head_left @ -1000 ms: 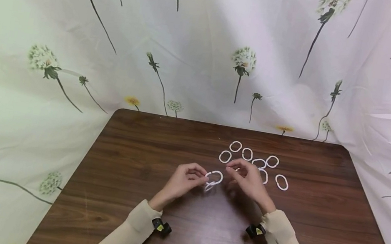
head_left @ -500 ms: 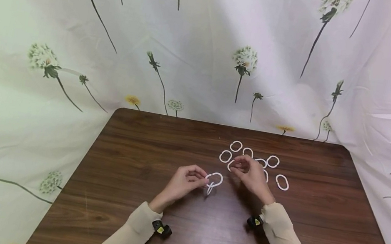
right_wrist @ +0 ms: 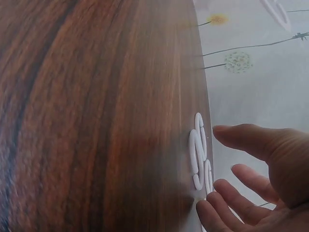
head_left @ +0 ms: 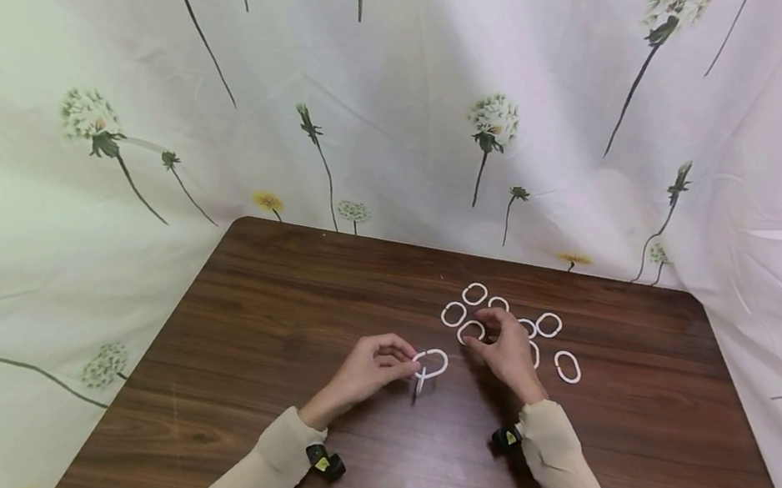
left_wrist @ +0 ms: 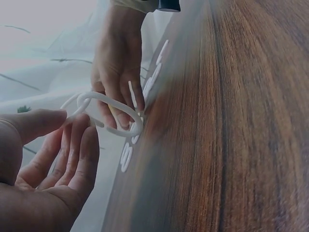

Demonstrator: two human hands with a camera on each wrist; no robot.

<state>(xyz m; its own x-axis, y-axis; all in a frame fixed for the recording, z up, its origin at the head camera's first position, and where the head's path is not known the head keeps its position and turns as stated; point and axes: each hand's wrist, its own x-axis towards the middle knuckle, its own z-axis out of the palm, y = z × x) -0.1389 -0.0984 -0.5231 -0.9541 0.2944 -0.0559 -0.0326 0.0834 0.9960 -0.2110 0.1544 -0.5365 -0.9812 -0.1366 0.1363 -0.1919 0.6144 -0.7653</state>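
Observation:
My left hand [head_left: 409, 362] pinches a white oval ring [head_left: 432, 361] just above the brown table [head_left: 288, 321], with a second linked ring [head_left: 419, 381] hanging below it. In the left wrist view the held ring [left_wrist: 112, 103] juts from my thumb and fingers [left_wrist: 72, 150], with my right hand [left_wrist: 118, 67] beyond it. My right hand [head_left: 482, 334] reaches into the cluster of loose rings. Its fingers are spread, the tips at one loose ring [head_left: 470, 332]. The right wrist view shows the spread fingers [right_wrist: 251, 142] above rings [right_wrist: 197, 150] lying flat.
Several loose white rings lie at the table's far centre-right, among them one [head_left: 474, 294] farthest back, one [head_left: 548, 325] and one [head_left: 567, 367] to the right. A flower-printed sheet [head_left: 411, 112] hangs behind and around the table.
My right hand moved away from the held rings, forward into the loose cluster, down to a ring on the table. My left hand stayed almost still with the linked rings.

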